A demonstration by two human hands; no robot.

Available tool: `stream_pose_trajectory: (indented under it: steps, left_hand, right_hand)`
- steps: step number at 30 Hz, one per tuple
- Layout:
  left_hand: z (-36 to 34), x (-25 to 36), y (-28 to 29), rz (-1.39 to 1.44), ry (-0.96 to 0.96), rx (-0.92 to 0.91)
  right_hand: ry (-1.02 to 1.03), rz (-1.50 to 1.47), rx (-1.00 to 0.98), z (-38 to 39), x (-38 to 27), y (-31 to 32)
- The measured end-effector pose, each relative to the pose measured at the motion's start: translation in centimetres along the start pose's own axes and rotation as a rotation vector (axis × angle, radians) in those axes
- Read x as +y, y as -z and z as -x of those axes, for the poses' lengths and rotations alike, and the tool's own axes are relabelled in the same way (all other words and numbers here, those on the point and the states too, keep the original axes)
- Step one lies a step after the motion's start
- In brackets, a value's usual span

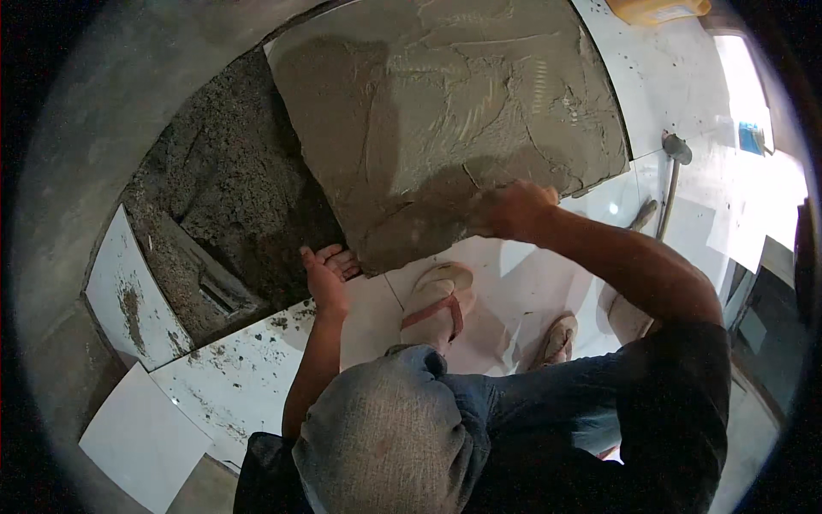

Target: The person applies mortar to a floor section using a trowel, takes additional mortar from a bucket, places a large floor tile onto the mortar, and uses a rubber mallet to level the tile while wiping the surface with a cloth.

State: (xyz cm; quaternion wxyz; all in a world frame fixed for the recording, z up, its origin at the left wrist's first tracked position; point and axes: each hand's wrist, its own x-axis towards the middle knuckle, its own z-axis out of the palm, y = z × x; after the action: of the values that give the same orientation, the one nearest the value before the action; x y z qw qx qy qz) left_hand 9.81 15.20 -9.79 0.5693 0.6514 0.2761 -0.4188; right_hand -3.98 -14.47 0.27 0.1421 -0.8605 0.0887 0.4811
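A large tile (479, 103), its upper face coated with wet grey mortar, lies in front of me. At its near left corner is my left hand (328, 272), palm up, with the fingers apart and their tips at the tile's edge. My right hand (518, 210) is closed over the near edge of the coating, apparently round a trowel handle. The fist and smeared mortar hide most of that tool. Left of the tile spreads a bed of dark, rough mortar (231, 163). A flat trowel (210, 270) with a slotted handle lies on it.
Mortar-spattered white tiles (248, 360) border the bed, with a loose white tile (145, 441) at the lower left. A mallet (676, 150) lies right of the coated tile, beneath a yellow container (659, 10) farther off. My sandalled foot (437, 300) is close to the near edge.
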Motion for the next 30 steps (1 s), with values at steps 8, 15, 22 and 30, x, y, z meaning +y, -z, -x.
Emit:
stream_pose_trajectory:
  steps: [8, 15, 22, 30]
  left_hand:
    - [-0.9, -1.0, 0.7, 0.003, -0.044, -0.015]
    - [-0.6, -0.9, 0.2, -0.056, -0.097, 0.019]
    - [-0.4, -0.8, 0.4, -0.029, -0.113, -0.067]
    - [0.2, 0.3, -1.4, -0.118, -0.044, 0.121]
  right_hand:
    - [-0.094, 0.065, 0.287, 3.0, 10.8, -1.9]
    - [-0.027, -0.203, 0.387, 3.9, 2.5, -5.2]
    - [-0.179, -0.177, 0.115, 4.1, 7.2, -8.2]
    - [-0.447, -0.382, 0.441, 7.2, 11.8, -7.7]
